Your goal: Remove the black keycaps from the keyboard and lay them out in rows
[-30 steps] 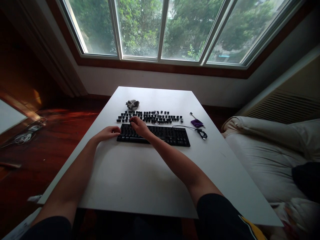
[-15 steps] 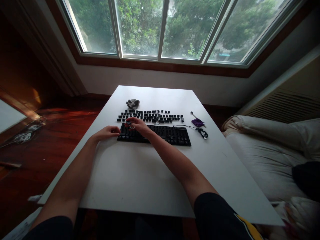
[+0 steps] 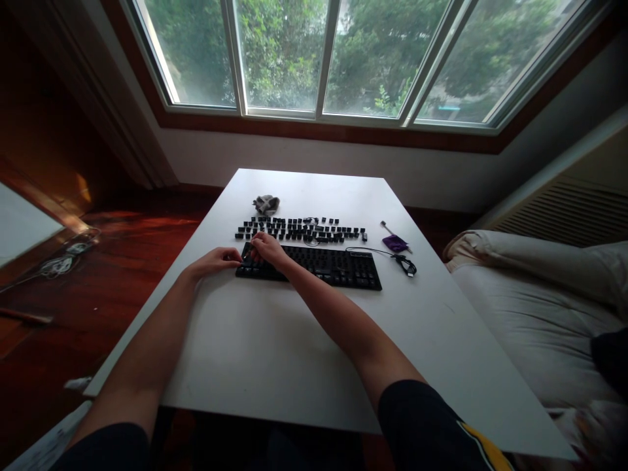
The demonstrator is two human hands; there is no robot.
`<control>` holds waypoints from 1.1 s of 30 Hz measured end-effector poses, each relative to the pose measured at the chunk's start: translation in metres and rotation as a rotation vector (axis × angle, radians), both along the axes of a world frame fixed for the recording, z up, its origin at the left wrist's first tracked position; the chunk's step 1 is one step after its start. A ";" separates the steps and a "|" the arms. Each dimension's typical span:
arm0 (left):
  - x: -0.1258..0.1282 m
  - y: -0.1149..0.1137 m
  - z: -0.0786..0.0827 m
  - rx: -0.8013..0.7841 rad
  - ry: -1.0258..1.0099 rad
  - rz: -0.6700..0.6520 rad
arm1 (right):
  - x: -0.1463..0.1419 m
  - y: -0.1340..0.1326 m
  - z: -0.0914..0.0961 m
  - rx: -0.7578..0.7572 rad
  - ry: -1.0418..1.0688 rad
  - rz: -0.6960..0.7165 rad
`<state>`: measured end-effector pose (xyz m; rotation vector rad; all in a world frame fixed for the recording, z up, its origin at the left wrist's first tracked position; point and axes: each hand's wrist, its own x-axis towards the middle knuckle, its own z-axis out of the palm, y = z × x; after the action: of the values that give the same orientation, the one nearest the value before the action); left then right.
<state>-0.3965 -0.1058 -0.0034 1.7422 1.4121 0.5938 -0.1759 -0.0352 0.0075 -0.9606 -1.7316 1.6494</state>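
Note:
A black keyboard [image 3: 324,267] lies across the table, some of its keycaps off. At its left end my left hand [image 3: 218,260] is closed, fingers and thumb gripping the corner. My right hand [image 3: 267,250] is over the keyboard's left part, fingers pinched around a keycap puller, with a bit of red showing; the hand hides most of it. Just behind the keyboard, loose black keycaps [image 3: 294,232] stand in several rows.
On the white table [image 3: 265,347], a crumpled grey cloth [image 3: 266,204] lies at the back left. To the right are a purple cloth or pouch [image 3: 395,243], a small brush [image 3: 386,227] and the coiled USB cable [image 3: 406,265]. A couch [image 3: 520,314] flanks the table's right side.
My right hand has lowered toward the keyboard's left part, and the puller's wire loop, seen before, is now hidden. The left hand stays at the corner. The whole view has shifted slightly.

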 end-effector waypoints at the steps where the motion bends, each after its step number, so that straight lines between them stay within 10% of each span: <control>1: 0.000 0.000 0.000 0.001 -0.001 0.001 | -0.001 0.001 -0.001 -0.014 -0.010 0.008; 20: 0.005 -0.005 0.001 0.066 0.042 0.038 | 0.000 0.013 0.005 -0.124 -0.110 0.181; 33: 0.004 -0.004 -0.004 0.089 0.077 0.073 | 0.006 -0.028 0.034 0.704 -0.374 0.351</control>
<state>-0.3928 -0.1094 -0.0074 1.8064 1.5288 0.6439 -0.1696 -0.0635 0.0415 -0.6627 -2.5988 0.9166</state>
